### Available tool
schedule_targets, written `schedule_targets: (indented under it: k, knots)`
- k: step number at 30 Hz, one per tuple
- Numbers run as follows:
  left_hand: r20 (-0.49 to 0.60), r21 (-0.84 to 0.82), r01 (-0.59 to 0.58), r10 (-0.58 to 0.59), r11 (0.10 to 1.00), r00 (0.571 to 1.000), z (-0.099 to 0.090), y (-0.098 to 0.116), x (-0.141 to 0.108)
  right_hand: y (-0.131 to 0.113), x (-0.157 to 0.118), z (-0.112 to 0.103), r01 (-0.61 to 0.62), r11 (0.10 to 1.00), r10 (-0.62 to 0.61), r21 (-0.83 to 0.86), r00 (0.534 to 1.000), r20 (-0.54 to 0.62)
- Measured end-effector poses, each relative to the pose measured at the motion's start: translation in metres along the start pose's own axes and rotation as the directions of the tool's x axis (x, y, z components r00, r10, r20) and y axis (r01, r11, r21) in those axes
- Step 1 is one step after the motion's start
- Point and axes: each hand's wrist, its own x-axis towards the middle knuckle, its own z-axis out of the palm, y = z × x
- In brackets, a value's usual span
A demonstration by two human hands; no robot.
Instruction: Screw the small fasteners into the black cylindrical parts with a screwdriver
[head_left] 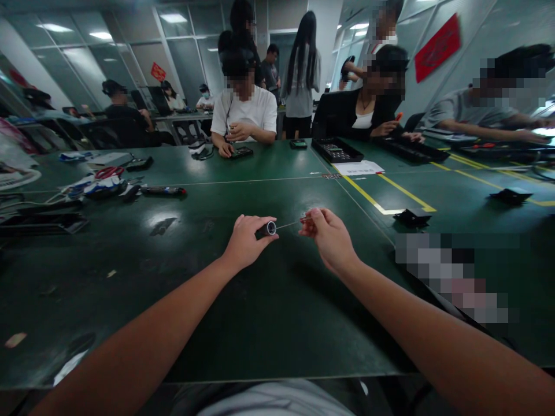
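Observation:
My left hand (249, 240) is closed round a short black cylinder (269, 228) whose pale-rimmed round end faces the camera. From near that end a thin, light rod (288, 224) reaches across to my right hand (327, 234). The fingertips of my right hand pinch the rod's far end. Whether the rod sits inside the cylinder or only passes beside it I cannot tell. Both hands are held over the green table (269, 323), with the fingers of the left partly hidden behind the cylinder.
Cables and tools (104, 182) lie at the left, with a dark pen-shaped tool (163, 191) beside them. Small black parts (411, 217) rest at the right. Across the table a person in a white shirt (245, 112) handles a device; a black tray (337, 151) stands near.

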Motion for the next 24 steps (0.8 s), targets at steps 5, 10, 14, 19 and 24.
schedule_targets:
  k: [5,10,14,19,24]
  knots:
    - [-0.007,-0.004,0.012,-0.012,1.0,1.0,-0.002,0.002,-0.001,-0.01,-0.009,0.002,0.19,0.934,-0.174,-0.301,0.982,0.079]
    - [-0.03,-0.014,0.023,-0.024,1.0,0.999,-0.001,0.001,0.0,-0.018,-0.018,0.005,0.314,0.838,-0.287,-0.446,0.949,0.13]
    - [-0.036,-0.03,0.02,-0.021,0.999,0.999,0.0,0.0,0.001,-0.017,-0.019,0.005,0.327,0.817,-0.3,-0.474,0.945,0.134]
    - [-0.034,-0.028,0.031,-0.032,0.999,0.999,-0.002,0.002,0.0,-0.016,-0.017,0.004,0.319,0.807,-0.301,-0.497,0.946,0.118]
    - [-0.03,-0.025,0.041,-0.042,0.999,0.999,-0.001,0.002,0.0,-0.017,-0.019,0.004,0.308,0.806,-0.281,-0.505,0.951,0.131]
